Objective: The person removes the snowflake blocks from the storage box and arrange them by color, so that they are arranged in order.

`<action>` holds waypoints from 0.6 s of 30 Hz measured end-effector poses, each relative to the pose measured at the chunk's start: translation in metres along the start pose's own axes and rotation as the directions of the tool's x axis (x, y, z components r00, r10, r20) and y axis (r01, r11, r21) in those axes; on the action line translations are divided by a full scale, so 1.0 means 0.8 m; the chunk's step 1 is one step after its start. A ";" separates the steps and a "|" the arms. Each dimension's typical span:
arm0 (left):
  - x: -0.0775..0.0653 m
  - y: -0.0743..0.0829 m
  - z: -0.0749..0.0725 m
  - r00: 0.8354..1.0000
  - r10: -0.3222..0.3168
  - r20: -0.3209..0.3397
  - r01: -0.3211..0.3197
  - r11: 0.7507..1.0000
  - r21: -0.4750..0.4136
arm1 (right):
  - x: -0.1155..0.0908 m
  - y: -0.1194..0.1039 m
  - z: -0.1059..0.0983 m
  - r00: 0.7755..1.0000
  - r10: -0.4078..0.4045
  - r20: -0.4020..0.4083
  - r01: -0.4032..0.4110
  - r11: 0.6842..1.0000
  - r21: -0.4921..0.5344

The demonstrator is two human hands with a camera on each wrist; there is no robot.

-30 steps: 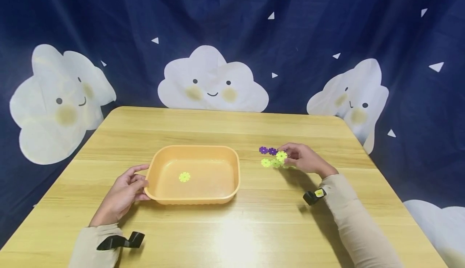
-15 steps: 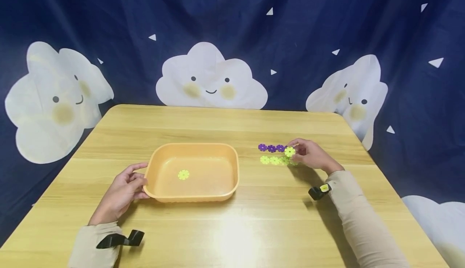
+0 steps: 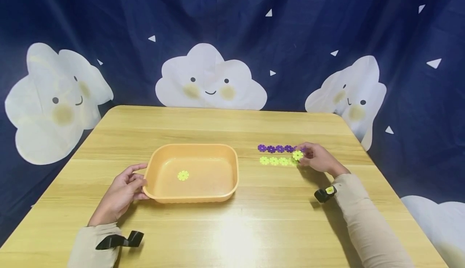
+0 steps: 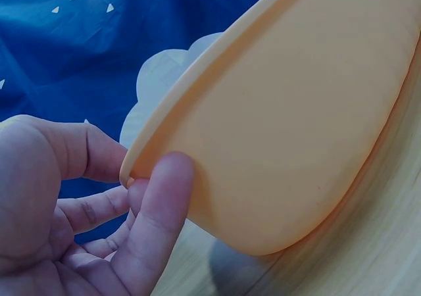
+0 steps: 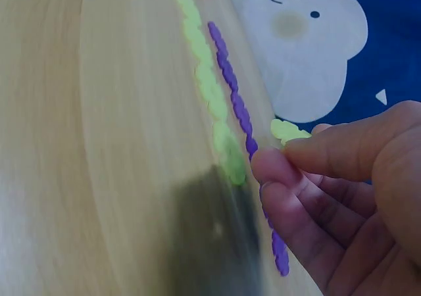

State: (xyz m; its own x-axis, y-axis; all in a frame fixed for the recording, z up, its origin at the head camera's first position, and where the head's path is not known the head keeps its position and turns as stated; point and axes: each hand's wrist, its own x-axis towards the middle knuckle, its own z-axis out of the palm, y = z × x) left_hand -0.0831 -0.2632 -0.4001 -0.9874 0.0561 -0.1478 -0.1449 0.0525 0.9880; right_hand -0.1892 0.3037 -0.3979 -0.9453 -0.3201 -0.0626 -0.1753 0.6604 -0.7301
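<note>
My left hand [image 3: 118, 195] grips the left end of an orange plastic basin [image 3: 214, 179], thumb against the outer wall and fingers at the rim in the left wrist view. One yellow-green snowflake disc [image 3: 183, 175] lies inside the basin. Between thumb and fingertips, my right hand [image 3: 321, 159] pinches another yellow-green snowflake disc [image 3: 297, 155], held above the table. Below and behind that hand run two straight rows: purple snowflake discs [image 3: 271, 149] at the back, yellow-green snowflake discs [image 5: 212, 98] in front. The right hand hides part of both rows in the head view.
Everything stands on a light wooden table [image 3: 203, 235] with rounded far corners. Behind the table hangs a dark blue curtain [image 3: 290, 30] with smiling white clouds. Black straps [image 3: 120, 239] circle the beige sleeves. The basin sits left of the rows, with bare wood between them.
My right hand has moved right along the rows with the pinched yellow-green disc, uncovering more discs at their left. The left hand keeps its grip on the basin.
</note>
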 end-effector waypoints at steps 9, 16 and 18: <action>0.001 -0.001 -0.001 1.000 0.008 0.000 -0.008 1.000 0.011 | -0.006 0.010 -0.004 1.000 0.006 0.014 -0.006 1.000 -0.007; -0.001 -0.001 0.000 1.000 0.008 -0.002 -0.008 1.000 0.003 | -0.009 0.020 -0.004 0.999 -0.031 0.016 0.033 0.986 -0.162; -0.001 -0.001 0.001 1.000 0.012 -0.004 -0.012 1.000 -0.001 | -0.008 0.021 -0.004 0.999 -0.040 0.010 0.041 0.981 -0.191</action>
State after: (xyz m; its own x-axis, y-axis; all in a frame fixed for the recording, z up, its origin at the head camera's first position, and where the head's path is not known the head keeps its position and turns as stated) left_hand -0.0823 -0.2628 -0.4012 -0.9893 0.0526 -0.1362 -0.1336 0.0511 0.9897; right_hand -0.1868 0.3191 -0.4073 -0.9348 -0.3529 -0.0405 -0.2632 0.7645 -0.5885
